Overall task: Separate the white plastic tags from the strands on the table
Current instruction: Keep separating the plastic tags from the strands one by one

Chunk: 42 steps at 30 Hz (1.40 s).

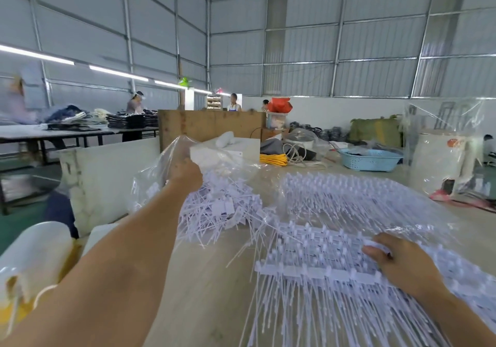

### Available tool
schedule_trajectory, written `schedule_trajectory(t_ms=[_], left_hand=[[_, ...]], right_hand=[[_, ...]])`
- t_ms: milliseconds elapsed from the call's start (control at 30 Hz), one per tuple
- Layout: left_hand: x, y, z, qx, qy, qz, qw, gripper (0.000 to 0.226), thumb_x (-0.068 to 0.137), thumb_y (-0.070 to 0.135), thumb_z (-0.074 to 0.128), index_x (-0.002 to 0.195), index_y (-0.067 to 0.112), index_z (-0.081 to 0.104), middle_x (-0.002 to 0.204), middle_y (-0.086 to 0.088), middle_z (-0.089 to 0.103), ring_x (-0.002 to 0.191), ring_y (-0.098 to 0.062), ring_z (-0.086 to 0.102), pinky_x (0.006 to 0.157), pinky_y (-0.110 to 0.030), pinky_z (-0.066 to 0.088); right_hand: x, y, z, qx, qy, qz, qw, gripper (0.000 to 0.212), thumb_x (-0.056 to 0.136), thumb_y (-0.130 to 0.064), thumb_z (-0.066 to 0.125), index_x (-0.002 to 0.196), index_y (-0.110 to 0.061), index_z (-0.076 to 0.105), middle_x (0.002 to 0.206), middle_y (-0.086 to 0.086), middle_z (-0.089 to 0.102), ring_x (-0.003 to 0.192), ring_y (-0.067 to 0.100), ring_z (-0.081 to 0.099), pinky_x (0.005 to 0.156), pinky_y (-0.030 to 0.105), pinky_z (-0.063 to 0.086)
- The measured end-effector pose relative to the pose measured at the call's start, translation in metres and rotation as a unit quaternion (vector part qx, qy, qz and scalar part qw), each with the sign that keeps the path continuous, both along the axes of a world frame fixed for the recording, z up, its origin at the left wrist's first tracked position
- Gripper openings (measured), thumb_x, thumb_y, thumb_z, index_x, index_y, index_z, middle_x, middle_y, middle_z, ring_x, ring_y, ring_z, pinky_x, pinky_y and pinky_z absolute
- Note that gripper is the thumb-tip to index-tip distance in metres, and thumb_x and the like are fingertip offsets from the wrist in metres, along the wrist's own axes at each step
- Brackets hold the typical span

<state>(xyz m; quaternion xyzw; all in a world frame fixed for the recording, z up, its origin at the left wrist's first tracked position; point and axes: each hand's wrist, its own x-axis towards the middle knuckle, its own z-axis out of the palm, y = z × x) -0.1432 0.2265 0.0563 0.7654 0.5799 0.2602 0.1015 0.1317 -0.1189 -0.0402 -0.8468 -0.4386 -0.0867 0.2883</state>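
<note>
While the left hand (186, 170) reaches far out across the desk (204, 287), its fingers are curled around the edge of a clear plastic bag (161, 169), lifting it open above a loose pile of white tags (222, 207). That pile lies at the middle of the desk, half under the bag's film. Nearer the person, the right hand (400, 263) rests palm down with fingers gently bent on a sheet of tags still joined in rows (316, 263); whether it pinches anything I cannot tell. Thin white strands (308, 309) hang from that sheet toward the desk's near edge. More joined sheets (362, 196) lie beyond it to the right. Farther back stand a white box (228, 150), a yellow coil of cable (273, 158) and a blue basket (370, 160).
</note>
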Motion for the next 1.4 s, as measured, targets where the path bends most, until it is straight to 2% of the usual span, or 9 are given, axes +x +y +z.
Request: schedule_trajectory(t_ms=[167, 367, 500, 633, 767, 933, 1067, 1200, 1400], left_hand=[[0.001, -0.019, -0.006, -0.044, 0.153, 0.033, 0.987, 0.085, 0.098, 0.04, 0.043, 0.149, 0.004, -0.015, 0.156, -0.025, -0.008, 0.144, -0.041, -0.001, 0.112, -0.06, 0.015], [0.04, -0.086, 0.034, -0.002, 0.339, -0.008, 0.941, 0.043, 0.095, 0.031, 0.047, 0.133, 0.01, 0.047, 0.144, -0.015, 0.042, 0.135, -0.041, 0.032, 0.111, -0.06, 0.02], [0.086, -0.163, 0.039, 0.105, 0.165, -0.201, 0.96, 0.047, 0.093, 0.05, 0.049, 0.123, 0.015, 0.053, 0.133, -0.009, 0.052, 0.126, -0.031, 0.043, 0.103, -0.048, 0.031], [0.131, -0.234, 0.005, -0.075, -0.078, -0.457, 0.883, 0.041, 0.088, 0.055, 0.055, 0.094, 0.015, 0.06, 0.088, -0.011, 0.051, 0.084, -0.019, 0.053, 0.073, -0.029, 0.036], [0.166, -0.262, -0.039, -0.184, -0.156, -0.441, 0.864, 0.045, 0.09, 0.048, 0.057, 0.072, 0.006, 0.059, 0.064, -0.011, 0.053, 0.057, -0.019, 0.054, 0.056, -0.03, 0.045], [0.178, -0.258, -0.063, -0.257, -0.268, -0.413, 0.832, 0.038, 0.09, 0.028, 0.065, 0.063, 0.001, 0.058, 0.061, -0.015, 0.055, 0.052, -0.02, 0.059, 0.056, -0.03, 0.052], [0.176, -0.261, -0.065, -0.291, -0.326, -0.407, 0.802, 0.028, 0.097, 0.018, 0.053, 0.073, 0.01, 0.064, 0.054, -0.004, 0.066, 0.045, -0.014, 0.065, 0.044, -0.022, 0.052], [0.172, -0.266, -0.068, -0.31, -0.348, -0.421, 0.778, 0.029, 0.101, 0.018, 0.046, 0.077, 0.008, 0.06, 0.051, -0.005, 0.066, 0.042, -0.015, 0.063, 0.043, -0.024, 0.051], [0.169, -0.264, -0.07, -0.32, -0.363, -0.398, 0.779, 0.031, 0.094, 0.031, 0.057, 0.072, 0.009, 0.063, 0.046, -0.003, 0.063, 0.037, -0.012, 0.057, 0.036, -0.017, 0.042]], right_hand=[[0.0, 0.001, 0.001, -0.01, -0.004, -0.007, 1.0, 0.028, 0.089, -0.039, 0.059, 0.107, -0.018, 0.065, 0.101, 0.009, 0.069, 0.09, 0.029, 0.063, 0.07, 0.034, 0.043], [-0.007, -0.001, 0.006, -0.01, 0.008, 0.008, 1.0, 0.017, 0.09, -0.036, 0.059, 0.077, -0.027, 0.054, 0.076, 0.005, 0.063, 0.075, 0.026, 0.06, 0.062, 0.034, 0.041], [-0.007, -0.007, 0.02, 0.057, 0.007, 0.018, 0.998, 0.015, 0.088, -0.037, 0.063, 0.088, -0.023, 0.066, 0.087, 0.001, 0.068, 0.085, 0.022, 0.062, 0.077, 0.032, 0.044], [-0.008, -0.012, 0.031, 0.101, 0.043, 0.056, 0.992, 0.008, 0.082, -0.04, 0.068, 0.082, -0.039, 0.06, 0.089, -0.008, 0.068, 0.089, 0.016, 0.062, 0.082, 0.03, 0.045], [-0.008, -0.014, 0.034, 0.14, 0.096, 0.116, 0.979, 0.025, 0.075, -0.014, 0.076, 0.092, -0.01, 0.057, 0.087, 0.003, 0.062, 0.084, 0.022, 0.058, 0.078, 0.036, 0.045], [-0.002, -0.024, 0.039, 0.076, 0.185, 0.153, 0.968, 0.041, 0.071, -0.007, 0.079, 0.102, -0.014, 0.054, 0.091, -0.001, 0.061, 0.082, 0.004, 0.059, 0.068, 0.009, 0.045], [0.005, -0.025, 0.043, 0.045, 0.093, 0.152, 0.983, 0.02, 0.087, -0.012, 0.065, 0.104, -0.002, 0.063, 0.103, 0.016, 0.065, 0.098, 0.028, 0.06, 0.087, 0.034, 0.044], [0.006, -0.022, 0.037, 0.006, 0.067, 0.131, 0.989, 0.017, 0.089, -0.009, 0.061, 0.092, 0.007, 0.064, 0.087, 0.021, 0.06, 0.079, 0.025, 0.053, 0.07, 0.026, 0.038], [0.003, -0.021, 0.038, 0.024, 0.095, 0.137, 0.986, 0.026, 0.085, -0.007, 0.065, 0.064, -0.02, 0.057, 0.061, -0.008, 0.051, 0.055, -0.004, 0.049, 0.056, 0.01, 0.035]])
